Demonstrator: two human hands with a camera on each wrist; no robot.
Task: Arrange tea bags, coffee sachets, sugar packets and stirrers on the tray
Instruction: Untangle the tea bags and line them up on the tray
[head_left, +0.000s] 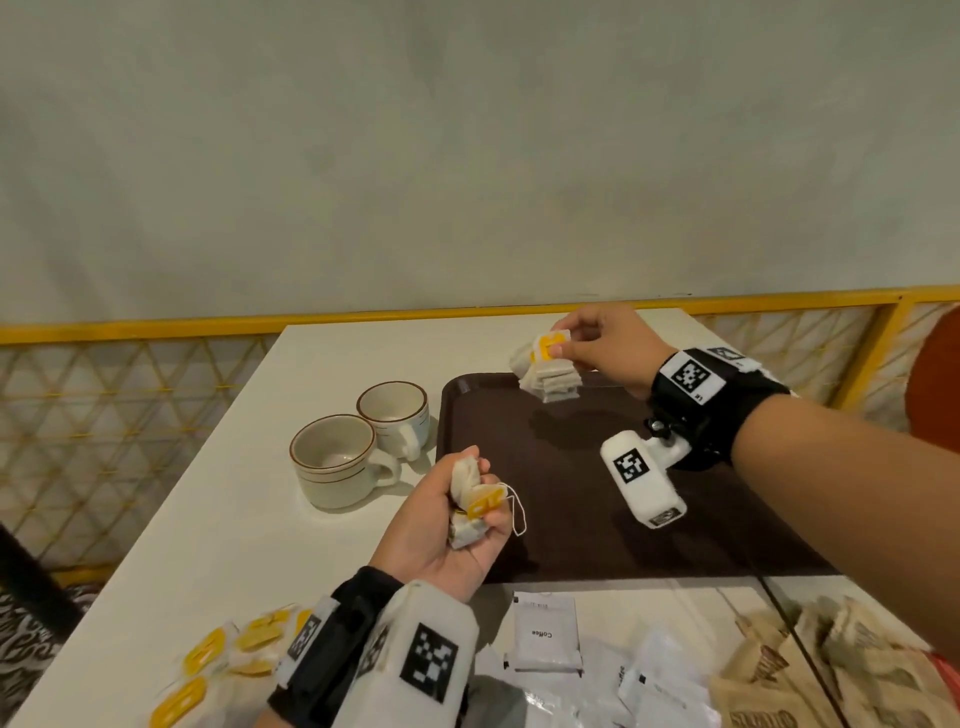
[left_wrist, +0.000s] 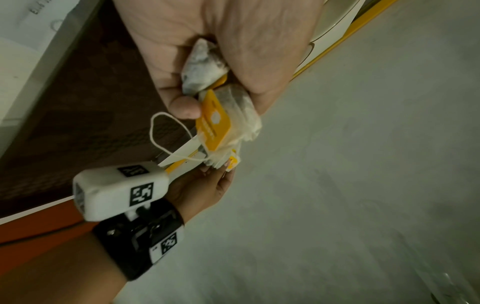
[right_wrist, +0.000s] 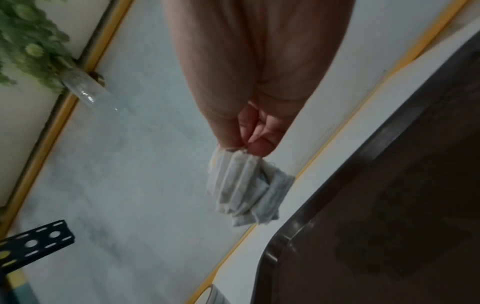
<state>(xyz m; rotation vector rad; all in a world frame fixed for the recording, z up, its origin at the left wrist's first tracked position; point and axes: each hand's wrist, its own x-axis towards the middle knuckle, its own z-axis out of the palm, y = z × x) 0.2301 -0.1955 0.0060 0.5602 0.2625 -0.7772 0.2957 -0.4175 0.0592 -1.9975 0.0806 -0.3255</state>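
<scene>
Right hand (head_left: 602, 343) reaches out over the far edge of the brown tray (head_left: 701, 545), at about 1 o'clock in the head view, forearm coming in from 3 o'clock, wrist band and white camera block hanging under it. Thumb and fingers pinch the top of a fanned stack of tea bags (head_left: 545, 371) by their yellow tags, bags dangling down just above the tray's far rim, not touching it as far as the right wrist view shows (right_wrist: 246, 189). Left hand (head_left: 447, 525) sits at 6 o'clock, palm up and turned inward, over the tray's near left corner, fingers clenched round a second bunch of tea bags (head_left: 470, 506); a yellow tag and a loop of white string stick out past the fingertips (left_wrist: 185, 107). Tag print too blurred to read. Tray surface under both hands is bare. Two cream cups (head_left: 358, 447) with brown rim lines stand on the white table (head_left: 249, 519) at 9 o'clock of the tray, touching each other. Near edge: more tea bags with yellow tags (head_left: 228, 654) at 7 o'clock, white sachets (head_left: 548, 636), one reading "Coffee", at 6 o'clock, brown paper packets (head_left: 810, 670) at 5 o'clock, print on these not legible.
</scene>
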